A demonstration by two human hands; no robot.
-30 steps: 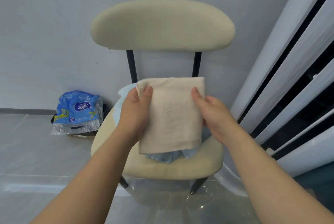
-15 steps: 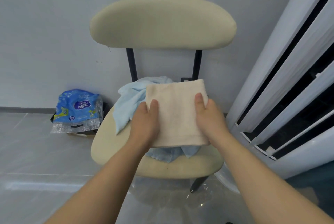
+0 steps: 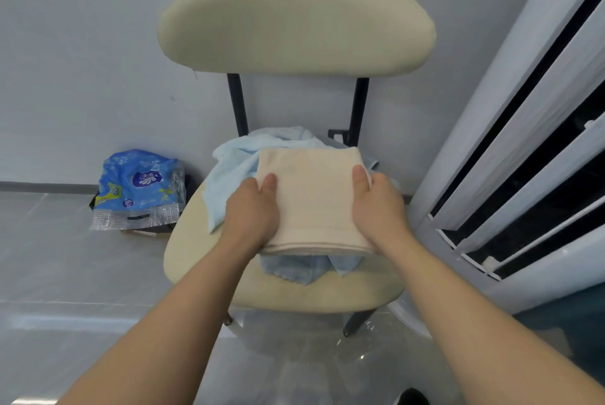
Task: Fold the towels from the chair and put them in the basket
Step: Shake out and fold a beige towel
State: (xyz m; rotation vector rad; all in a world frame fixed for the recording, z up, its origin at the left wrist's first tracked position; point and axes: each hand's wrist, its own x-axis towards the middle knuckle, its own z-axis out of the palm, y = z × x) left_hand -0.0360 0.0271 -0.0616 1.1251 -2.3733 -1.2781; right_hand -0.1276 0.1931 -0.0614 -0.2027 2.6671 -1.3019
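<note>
Gripping folded beige towel (image 3: 312, 198) from both sides: left hand (image 3: 250, 213) clamped on left edge, thumb on top, fingers hidden underneath; right hand (image 3: 379, 208) clamped on right edge, same thumb-over grip. Towel held roughly flat, folded edge toward camera, over middle of chair (image 3: 294, 293) seat. Hard to tell if resting on pile below or just above it.

Under it, crumpled light blue towel (image 3: 235, 165) heaped on seat, spilling out left and rear of beige one, darker blue edge poking out at front. Cream padded seat and backrest, dark metal posts between. Chair backed against pale wall (image 3: 82, 61).

Left of chair, on grey floor (image 3: 65, 273) by wall: blue printed plastic pack (image 3: 139, 187), partly crumpled, sitting on something dark. Right of chair: white slatted panel (image 3: 523, 143) with dark gaps, leaning diagonally through frame.

Basket not visible.
</note>
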